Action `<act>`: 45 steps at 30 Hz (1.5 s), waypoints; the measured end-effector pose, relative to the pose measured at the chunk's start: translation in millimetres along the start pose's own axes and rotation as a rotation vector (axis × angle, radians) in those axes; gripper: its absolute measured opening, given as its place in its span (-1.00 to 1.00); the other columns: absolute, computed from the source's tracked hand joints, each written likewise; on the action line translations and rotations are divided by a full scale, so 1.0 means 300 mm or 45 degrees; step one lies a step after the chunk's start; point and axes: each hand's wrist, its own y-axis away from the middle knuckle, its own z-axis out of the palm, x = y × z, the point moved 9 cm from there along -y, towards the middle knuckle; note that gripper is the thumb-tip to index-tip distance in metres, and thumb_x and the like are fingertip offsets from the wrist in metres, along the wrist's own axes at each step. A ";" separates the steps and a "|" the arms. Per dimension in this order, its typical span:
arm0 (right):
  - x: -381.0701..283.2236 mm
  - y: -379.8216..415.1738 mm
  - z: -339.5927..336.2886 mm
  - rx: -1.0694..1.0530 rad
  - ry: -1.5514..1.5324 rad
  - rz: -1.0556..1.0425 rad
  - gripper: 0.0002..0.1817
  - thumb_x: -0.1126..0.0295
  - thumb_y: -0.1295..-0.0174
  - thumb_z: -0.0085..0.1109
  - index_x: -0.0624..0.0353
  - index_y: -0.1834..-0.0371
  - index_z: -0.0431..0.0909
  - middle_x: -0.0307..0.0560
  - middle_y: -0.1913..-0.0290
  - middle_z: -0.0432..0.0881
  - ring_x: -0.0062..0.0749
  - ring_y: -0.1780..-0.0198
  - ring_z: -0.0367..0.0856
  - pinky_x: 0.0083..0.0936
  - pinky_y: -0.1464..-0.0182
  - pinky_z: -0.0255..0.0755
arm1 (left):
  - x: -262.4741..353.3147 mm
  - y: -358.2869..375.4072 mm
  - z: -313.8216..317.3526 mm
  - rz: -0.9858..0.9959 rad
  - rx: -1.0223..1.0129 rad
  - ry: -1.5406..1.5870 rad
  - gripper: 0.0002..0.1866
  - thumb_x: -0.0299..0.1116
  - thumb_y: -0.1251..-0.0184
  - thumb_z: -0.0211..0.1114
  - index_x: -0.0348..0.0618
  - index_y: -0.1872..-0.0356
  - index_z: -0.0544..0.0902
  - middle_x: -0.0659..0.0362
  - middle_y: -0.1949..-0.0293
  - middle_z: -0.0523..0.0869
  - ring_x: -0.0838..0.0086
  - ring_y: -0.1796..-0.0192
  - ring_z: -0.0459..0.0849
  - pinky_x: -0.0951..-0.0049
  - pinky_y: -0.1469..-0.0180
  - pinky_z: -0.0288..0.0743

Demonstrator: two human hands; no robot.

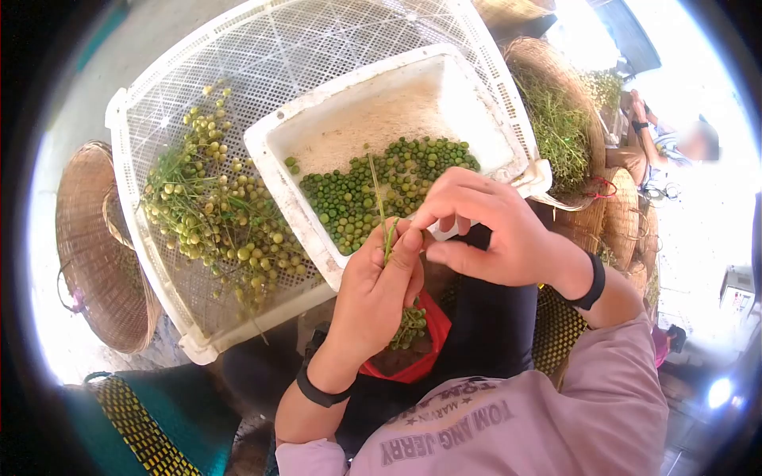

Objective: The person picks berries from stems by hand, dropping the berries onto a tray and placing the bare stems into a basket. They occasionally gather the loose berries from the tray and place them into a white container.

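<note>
My left hand (373, 289) is closed round a green stem (379, 190) that rises above the thumb over the white box. My right hand (488, 230) touches the left fingertips, its thumb and index finger bent close together; whether anything is between them is too small to tell. Beyond both hands, the white box (357, 109) holds many loose green berries (349, 198) along its near side. Under the left hand, a red container (429, 317) has green berries on stems (409, 328) at its top.
The box rests on a white mesh tray (214, 47) with bunches of yellowish berries (254, 238) at left. Woven baskets stand at left (95, 246) and right, one with green stems (556, 131). Another person (675, 147) sits at far right.
</note>
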 end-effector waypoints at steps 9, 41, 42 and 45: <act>-0.006 0.030 -0.002 0.099 0.165 -0.150 -0.97 0.54 -0.21 0.14 0.20 0.33 0.49 -0.14 0.39 0.48 -0.42 0.40 0.51 -0.53 0.37 0.38 | -0.011 0.000 0.009 0.205 0.069 -0.195 -0.71 -0.18 -0.54 -0.04 -0.17 0.29 0.49 0.40 0.66 0.36 0.79 0.61 0.23 0.69 0.57 0.05; 0.358 -0.233 0.265 -0.744 0.801 0.273 -0.74 0.38 -0.23 0.05 0.08 0.03 0.58 -0.04 0.12 0.61 -0.06 0.09 0.59 -0.18 0.04 0.46 | 0.070 0.014 -0.416 -0.013 0.299 -0.386 -0.53 -0.08 -0.53 -0.07 -0.28 0.17 0.67 0.44 0.73 0.27 0.75 0.62 0.21 0.67 0.48 0.12; 0.321 -0.255 0.252 -0.650 0.798 0.198 -0.76 0.39 -0.22 0.05 0.10 0.07 0.57 -0.05 0.14 0.61 -0.05 0.12 0.59 -0.18 0.07 0.46 | 0.064 0.011 -0.416 -0.022 0.306 -0.409 -0.53 -0.07 -0.52 -0.07 -0.28 0.17 0.67 0.43 0.74 0.27 0.75 0.62 0.21 0.66 0.49 0.12; 0.259 -0.261 0.293 -0.592 0.721 0.061 -0.80 0.41 -0.20 0.06 0.11 0.12 0.55 -0.07 0.20 0.59 -0.05 0.15 0.59 -0.19 0.11 0.46 | 0.053 0.004 -0.413 -0.036 0.309 -0.433 -0.53 -0.05 -0.52 -0.07 -0.25 0.20 0.68 0.42 0.74 0.27 0.74 0.63 0.21 0.64 0.51 0.11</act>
